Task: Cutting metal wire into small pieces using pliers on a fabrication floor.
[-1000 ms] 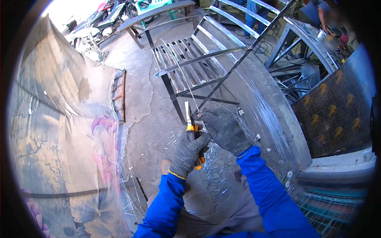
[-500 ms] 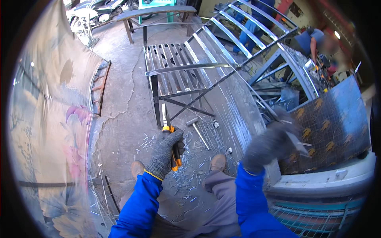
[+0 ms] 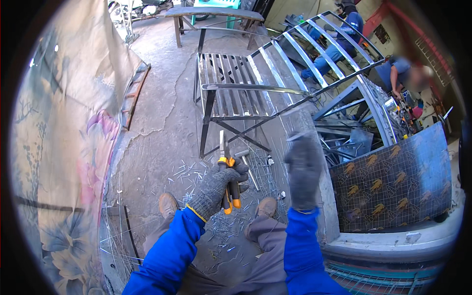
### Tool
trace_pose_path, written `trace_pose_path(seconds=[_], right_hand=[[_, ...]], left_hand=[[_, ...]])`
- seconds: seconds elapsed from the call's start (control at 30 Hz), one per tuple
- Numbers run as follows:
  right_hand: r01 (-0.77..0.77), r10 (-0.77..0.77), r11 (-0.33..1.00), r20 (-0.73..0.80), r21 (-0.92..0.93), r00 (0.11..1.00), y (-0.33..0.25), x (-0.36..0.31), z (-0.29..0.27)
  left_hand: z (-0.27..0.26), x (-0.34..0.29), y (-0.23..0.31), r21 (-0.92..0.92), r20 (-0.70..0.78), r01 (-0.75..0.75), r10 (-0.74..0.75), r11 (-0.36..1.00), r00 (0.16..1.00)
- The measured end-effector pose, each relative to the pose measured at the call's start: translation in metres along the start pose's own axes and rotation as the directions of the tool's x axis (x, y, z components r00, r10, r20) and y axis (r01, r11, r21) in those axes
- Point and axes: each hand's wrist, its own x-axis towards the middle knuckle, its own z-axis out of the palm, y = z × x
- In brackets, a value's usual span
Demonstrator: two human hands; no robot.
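My left hand [image 3: 214, 189], in a grey knit glove with a yellow cuff edge, is closed round pliers [image 3: 234, 192] with black and orange handles. Their jaws point away from me, toward the metal lounge chair [image 3: 236, 88]. Out to the right, my right hand [image 3: 302, 174] wears a grey glove too; motion smears it, so its fingers and anything in them cannot be made out. Beyond the pliers a hammer [image 3: 251, 172] lies on the floor beside a piece of wire mesh [image 3: 265, 174]. Short metal clippings [image 3: 226, 223] are scattered round my shoes.
A patterned cloth [image 3: 73, 123] hangs along the left. To the right stand a dark printed panel [image 3: 388, 182] and a metal frame [image 3: 368, 105]. Two people work at the back right, one in a blue shirt [image 3: 400, 69]. A low bench [image 3: 214, 14] stands at the back.
My right hand has swung leftward from beside the printed panel; the blurred grey strip seen by it no longer shows. The view has shifted, and my left hand still grips the pliers.
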Motion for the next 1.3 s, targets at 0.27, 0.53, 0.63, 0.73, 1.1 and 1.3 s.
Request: trace_pose_path(seconds=[0.27, 0.53, 0.63, 0.73, 1.1, 1.3], right_hand=[[0.195, -0.195, 0.981, 0.141, 0.009, 0.971, 0.045, -0.003, 0.035], [0.13, -0.123, 0.991, 0.176, -0.029, 0.977, 0.05, -0.008, 0.028], [0.16, -0.144, 0.985, 0.191, -0.068, 0.971, 0.06, -0.004, 0.023], [0.156, -0.144, 0.987, 0.185, -0.05, 0.972, 0.061, -0.001, 0.018], [0.154, -0.106, 0.966, 0.223, -0.208, 0.969, 0.059, 0.002, 0.014], [0.157, -0.124, 0.977, 0.212, -0.146, 0.969, 0.065, 0.0, 0.017]], left_hand=[[0.004, -0.002, 0.006, 0.113, 0.111, 0.063, -0.076, 0.992, 0.991], [0.004, -0.003, 0.0, 0.115, 0.155, 0.086, -0.104, 0.99, 0.982], [0.001, -0.003, 0.003, 0.116, 0.249, 0.147, -0.172, 0.982, 0.953], [0.003, -0.003, 0.006, 0.175, 0.297, 0.213, -0.258, 0.961, 0.919], [0.008, -0.013, 0.006, 0.102, 0.257, 0.083, -0.107, 0.991, 0.961], [-0.01, -0.004, 0.001, 0.283, 0.252, 0.103, -0.178, 0.954, 0.951]])
